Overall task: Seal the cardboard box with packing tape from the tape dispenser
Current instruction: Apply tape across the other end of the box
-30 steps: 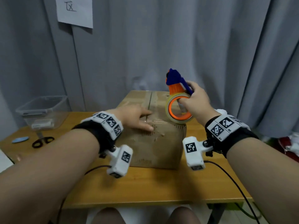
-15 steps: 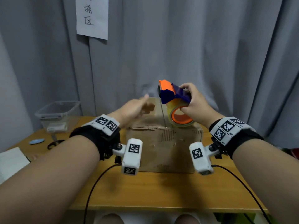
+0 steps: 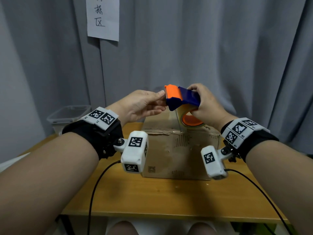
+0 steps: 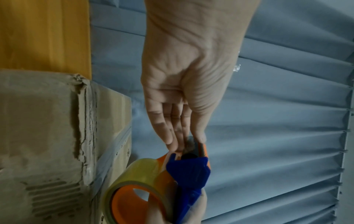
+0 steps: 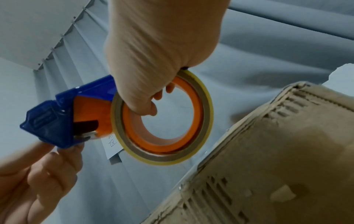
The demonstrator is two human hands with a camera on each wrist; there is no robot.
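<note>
A worn cardboard box [image 3: 179,150] stands on the wooden table [image 3: 169,197], with a clear strip of tape along its top seam and over the near edge [image 4: 111,154]. My right hand [image 3: 203,106] grips the blue and orange tape dispenser [image 3: 183,97] above the box, with fingers through the orange core of the clear tape roll [image 5: 207,115]. My left hand [image 3: 160,101] reaches in from the left. Its thumb and fingertips [image 4: 170,141] pinch the dispenser's cutter end [image 4: 189,144]. No loose tape end shows there.
A clear plastic bin [image 3: 67,114] sits at the table's back left, and a white sheet [image 3: 10,163] lies at the far left. Grey curtains hang close behind the box, with a paper sign [image 3: 103,17] on them. Thin black cables trail from both wrists over the table's front.
My left hand lifted off the box top and came up to the dispenser's cutter end. My right hand raised the dispenser and tipped it from upright to level.
</note>
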